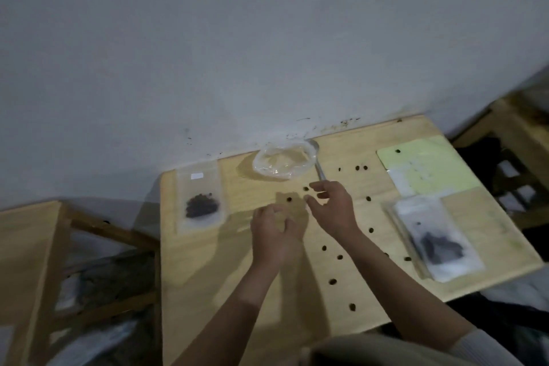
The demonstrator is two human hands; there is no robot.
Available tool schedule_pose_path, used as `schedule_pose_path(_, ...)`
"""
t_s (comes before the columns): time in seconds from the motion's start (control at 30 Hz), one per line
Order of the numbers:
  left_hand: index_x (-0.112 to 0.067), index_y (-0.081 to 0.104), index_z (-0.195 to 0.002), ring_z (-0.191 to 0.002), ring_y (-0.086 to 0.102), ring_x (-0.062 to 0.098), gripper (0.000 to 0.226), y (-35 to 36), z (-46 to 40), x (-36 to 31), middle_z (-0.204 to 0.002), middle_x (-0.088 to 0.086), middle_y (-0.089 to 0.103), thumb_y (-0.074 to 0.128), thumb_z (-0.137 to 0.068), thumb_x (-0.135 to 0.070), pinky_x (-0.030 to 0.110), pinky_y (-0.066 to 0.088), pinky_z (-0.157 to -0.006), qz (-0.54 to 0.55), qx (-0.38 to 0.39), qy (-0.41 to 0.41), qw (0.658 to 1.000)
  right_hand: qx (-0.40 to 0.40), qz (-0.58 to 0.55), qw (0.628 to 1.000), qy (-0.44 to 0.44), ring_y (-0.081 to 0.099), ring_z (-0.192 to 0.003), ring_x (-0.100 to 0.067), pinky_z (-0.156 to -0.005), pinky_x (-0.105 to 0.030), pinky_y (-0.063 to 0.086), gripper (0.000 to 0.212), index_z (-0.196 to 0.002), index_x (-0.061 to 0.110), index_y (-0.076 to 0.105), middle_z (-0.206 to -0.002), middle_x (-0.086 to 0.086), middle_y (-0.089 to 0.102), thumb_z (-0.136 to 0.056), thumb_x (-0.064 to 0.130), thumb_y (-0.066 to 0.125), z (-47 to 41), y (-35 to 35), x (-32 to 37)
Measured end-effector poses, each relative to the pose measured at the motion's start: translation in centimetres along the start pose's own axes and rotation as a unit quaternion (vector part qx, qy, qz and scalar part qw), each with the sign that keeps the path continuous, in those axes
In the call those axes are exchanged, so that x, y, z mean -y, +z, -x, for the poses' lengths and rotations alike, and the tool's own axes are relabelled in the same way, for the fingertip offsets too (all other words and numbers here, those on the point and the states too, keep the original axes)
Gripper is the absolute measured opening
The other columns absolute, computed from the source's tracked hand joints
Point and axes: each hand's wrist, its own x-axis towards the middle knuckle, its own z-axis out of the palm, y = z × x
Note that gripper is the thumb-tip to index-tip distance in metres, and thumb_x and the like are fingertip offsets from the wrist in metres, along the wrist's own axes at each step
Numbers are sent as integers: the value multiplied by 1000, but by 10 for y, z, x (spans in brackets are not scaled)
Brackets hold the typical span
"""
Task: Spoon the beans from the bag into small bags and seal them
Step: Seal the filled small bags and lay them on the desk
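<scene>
Wooden table (208, 291) against wall; both hands (274, 232) mid-table among scattered beans (332, 281).

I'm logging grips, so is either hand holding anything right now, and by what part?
The right hand holds nothing, its fingers spread above loose beans. The left hand is curled; whether it grips anything cannot be told.

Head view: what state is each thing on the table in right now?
Big clear bag: open, looks empty.
Spoon: lying beside it.
Left small bag: flat, holds beans.
Right small bag: flat, holds beans.
Loose beans: scattered.
Left hand: cupped.
Right hand: open.
</scene>
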Motion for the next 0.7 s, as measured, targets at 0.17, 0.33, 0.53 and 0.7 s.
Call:
schedule_pose_path(0.17, -20, 59, -105, -97, 57, 9, 19, 89, 34, -44, -109, -4, 59, 63, -86, -21, 19, 43, -76, 39, 115, -28, 992, -72, 48, 994, 64, 61, -91, -20, -78, -25, 43, 27, -108, 11, 65, -109, -8, 60, -82, 18, 70, 2, -103, -73)
schedule_pose_path(0.33, -20, 58, -104, -98, 58, 13, 17, 158, 49, -75, -107, -3, 60, 63, -87, -21, 21, 45, -77, 25, 186, -55, 981, -90, 112, 979, 148, 58, -104, -28, -84, -36, 48, 33, -114, 13, 63, -117, -13, 57, -82, 22, 68, -1, -175, -148)
schedule_pose_path(0.53, -18, 54, -128, -109, 56, 16, 40, 209, 52, -92, -126, -1, 56, 61, -89, -25, 26, 46, -88, -22, 241, -78, 967, -18, 135, 972, 190, 58, -108, -27, -84, -33, 46, 40, -119, 15, 60, -120, -13, 60, -82, 28, 68, -5, -199, -192)
schedule_pose_path(0.7, -12, 57, -124, -96, 56, 12, 38, 227, 53, -96, -118, 1, 59, 64, -88, -25, 24, 46, -85, -41, 215, -80, 972, -10, 127, 977, 172, 60, -103, -25, -79, -25, 42, 40, -116, 11, 62, -117, -12, 61, -81, 27, 70, -5, -200, -201)
